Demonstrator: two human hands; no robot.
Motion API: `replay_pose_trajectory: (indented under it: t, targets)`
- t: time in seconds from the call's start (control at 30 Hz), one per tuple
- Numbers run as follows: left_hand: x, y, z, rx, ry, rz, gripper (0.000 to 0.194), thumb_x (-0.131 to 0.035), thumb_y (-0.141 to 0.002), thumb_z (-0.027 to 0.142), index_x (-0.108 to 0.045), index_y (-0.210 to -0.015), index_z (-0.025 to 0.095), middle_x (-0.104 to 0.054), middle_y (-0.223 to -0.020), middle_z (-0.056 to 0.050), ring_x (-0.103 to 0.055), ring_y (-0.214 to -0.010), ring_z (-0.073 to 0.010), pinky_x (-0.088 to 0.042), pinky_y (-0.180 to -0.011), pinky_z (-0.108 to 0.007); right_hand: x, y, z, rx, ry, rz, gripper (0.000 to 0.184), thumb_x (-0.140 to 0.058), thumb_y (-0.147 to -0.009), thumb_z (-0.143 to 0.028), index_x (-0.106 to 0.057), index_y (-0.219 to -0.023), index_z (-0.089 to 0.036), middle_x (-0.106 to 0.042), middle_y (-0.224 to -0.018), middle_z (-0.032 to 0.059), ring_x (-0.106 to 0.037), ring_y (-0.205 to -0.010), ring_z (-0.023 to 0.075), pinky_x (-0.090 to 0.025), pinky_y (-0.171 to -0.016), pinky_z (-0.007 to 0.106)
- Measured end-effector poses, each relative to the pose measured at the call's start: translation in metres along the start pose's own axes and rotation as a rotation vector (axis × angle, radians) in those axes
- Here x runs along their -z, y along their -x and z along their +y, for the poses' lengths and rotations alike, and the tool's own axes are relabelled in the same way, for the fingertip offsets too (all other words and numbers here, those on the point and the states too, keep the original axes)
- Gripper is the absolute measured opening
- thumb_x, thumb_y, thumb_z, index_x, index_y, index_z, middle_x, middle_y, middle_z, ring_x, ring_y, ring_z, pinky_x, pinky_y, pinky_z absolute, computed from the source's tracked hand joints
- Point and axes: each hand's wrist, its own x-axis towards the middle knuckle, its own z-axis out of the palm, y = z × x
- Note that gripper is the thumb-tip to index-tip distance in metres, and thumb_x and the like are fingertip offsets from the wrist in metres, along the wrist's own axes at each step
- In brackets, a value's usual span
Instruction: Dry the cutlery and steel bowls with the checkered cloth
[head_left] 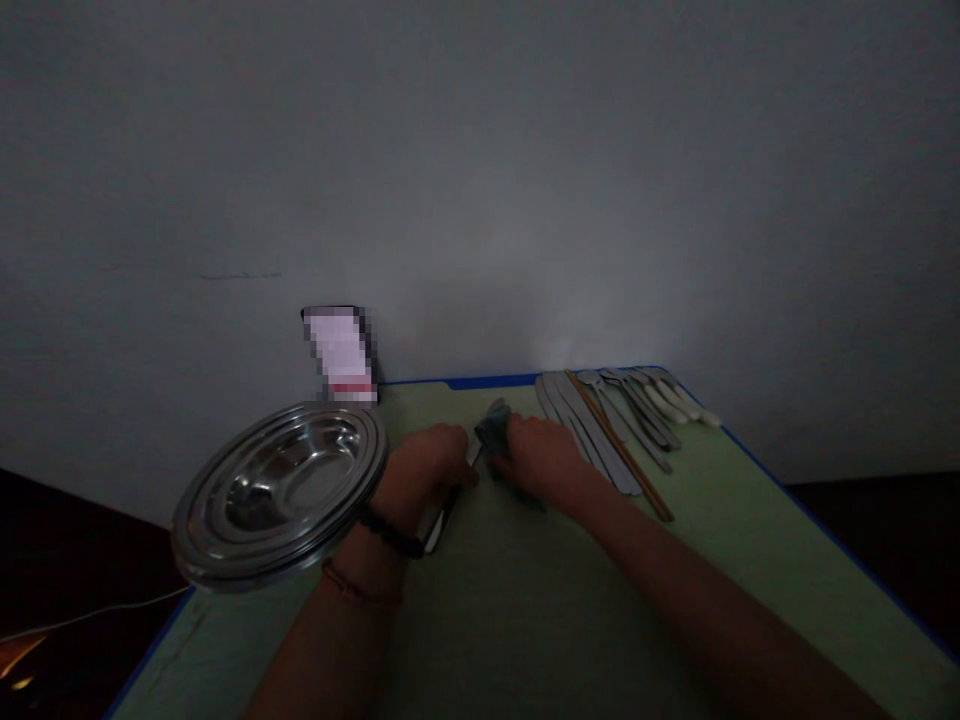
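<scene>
My left hand (435, 460) is closed around a shiny metal piece of cutlery (437, 530), whose handle end sticks out below the fist. Its upper part runs up to the right into a dark grey-green cloth (492, 432). Whether it is a knife or a spoon I cannot tell. The cloth is bunched in my right hand (541, 455), whose fingers are closed on it around the cutlery's upper end. A pale, rounded tip shows just above the cloth. Both hands are low over the pale green tabletop (495, 620), close together.
A stack of shiny metal plates (281, 490) stands at the left. Behind it a phone (341, 355) leans on the wall. On the right lie several table knives (589, 430), wooden chopsticks (622, 450), metal spoons (637, 425) and white-handled cutlery (671, 400).
</scene>
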Motion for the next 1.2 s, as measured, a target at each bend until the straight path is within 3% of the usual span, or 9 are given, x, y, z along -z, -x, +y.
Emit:
replay_pose_trajectory:
  t: [0.17,0.3,0.43,0.53,0.63,0.7,0.83,1.07,1.2]
  targets:
    - [0.006,-0.006,-0.005,0.012,0.113,-0.254,0.012,-0.063,-0.061,0.027,-0.067,-0.061,0.016,-0.070,-0.060,-0.007,-0.064,-0.050,-0.0192,-0.049,-0.048,-0.026,0.011,-0.032,0.006,0.053,-0.001,-0.203,0.029,-0.055,-0.076,-0.026,-0.067,-0.097,-0.011,-0.070,-0.101,0.0193,-0.067,-0.092,0.0279,-0.051,-0.069,0.034]
    - [0.014,-0.004,-0.009,-0.052,0.134,-0.231,0.024,-0.063,-0.063,0.037,-0.068,-0.067,0.014,-0.072,-0.072,-0.012,-0.068,-0.065,-0.0261,-0.050,-0.057,-0.032,0.031,-0.043,0.022,0.123,-0.041,-0.345,0.023,-0.052,-0.074,-0.024,-0.070,-0.081,-0.011,-0.072,-0.082,0.0156,-0.068,-0.072,0.0228,-0.050,-0.061,0.030]
    - [0.034,0.009,-0.009,-0.148,0.203,-0.042,0.053,-0.054,-0.076,0.047,-0.056,-0.118,0.015,-0.066,-0.113,-0.013,-0.064,-0.098,-0.0253,-0.050,-0.078,-0.032,0.066,-0.030,0.042,0.217,-0.109,-0.244,0.030,-0.040,-0.081,-0.027,-0.066,-0.091,-0.014,-0.069,-0.102,0.0146,-0.064,-0.089,0.0238,-0.048,-0.076,0.034]
    - [0.050,0.024,-0.009,-0.292,0.423,0.160,0.066,-0.053,-0.079,0.052,-0.039,-0.134,0.017,-0.055,-0.130,-0.013,-0.058,-0.111,-0.0244,-0.048,-0.086,-0.030,0.087,-0.016,0.055,0.341,-0.457,-0.117,0.024,-0.040,-0.080,-0.022,-0.063,-0.085,-0.018,-0.068,-0.092,0.0063,-0.060,-0.085,0.0185,-0.046,-0.077,0.029]
    - [0.062,0.038,-0.010,-0.376,0.673,0.293,0.076,-0.055,-0.080,0.051,-0.024,-0.143,0.022,-0.052,-0.133,-0.011,-0.058,-0.110,-0.0254,-0.050,-0.085,-0.031,0.094,-0.006,0.062,0.253,-0.789,-0.061,0.017,-0.045,-0.078,-0.023,-0.061,-0.077,-0.020,-0.064,-0.077,0.0007,-0.056,-0.071,0.0145,-0.045,-0.063,0.026]
    - [0.068,0.045,-0.012,-0.438,0.818,0.305,0.064,-0.055,-0.082,0.047,-0.034,-0.138,0.023,-0.060,-0.123,-0.008,-0.062,-0.102,-0.0238,-0.052,-0.081,-0.030,0.094,-0.003,0.061,0.187,-0.970,-0.032,0.014,-0.047,-0.077,-0.023,-0.061,-0.077,-0.021,-0.062,-0.074,-0.0007,-0.055,-0.067,0.0133,-0.043,-0.058,0.025]
    - [0.075,0.051,-0.018,-0.477,0.999,0.297,0.027,-0.060,-0.079,0.037,-0.064,-0.099,0.019,-0.070,-0.095,-0.004,-0.065,-0.090,-0.0209,-0.053,-0.076,-0.027,0.095,-0.002,0.052,0.231,-1.093,0.035,0.017,-0.051,-0.078,-0.022,-0.063,-0.090,-0.023,-0.064,-0.085,-0.0003,-0.058,-0.079,0.0145,-0.047,-0.067,0.026]
    - [0.074,0.046,-0.018,-0.307,1.208,0.411,0.028,-0.073,-0.069,0.033,-0.064,-0.090,0.017,-0.072,-0.083,-0.004,-0.067,-0.077,-0.0190,-0.054,-0.065,-0.026,0.098,-0.003,0.042,0.334,-1.150,0.118,0.030,-0.058,-0.081,-0.037,-0.056,-0.106,-0.022,-0.066,-0.106,0.0049,-0.062,-0.093,0.0174,-0.053,-0.080,0.033]
    - [0.074,0.045,-0.015,-0.322,1.311,0.412,0.028,-0.073,-0.070,0.033,-0.065,-0.091,0.017,-0.072,-0.088,-0.005,-0.067,-0.078,-0.0184,-0.055,-0.063,-0.024,0.095,-0.009,0.044,0.232,-1.140,0.234,0.038,-0.065,-0.075,-0.034,-0.052,-0.109,-0.021,-0.067,-0.102,0.0072,-0.064,-0.090,0.0195,-0.055,-0.077,0.037]
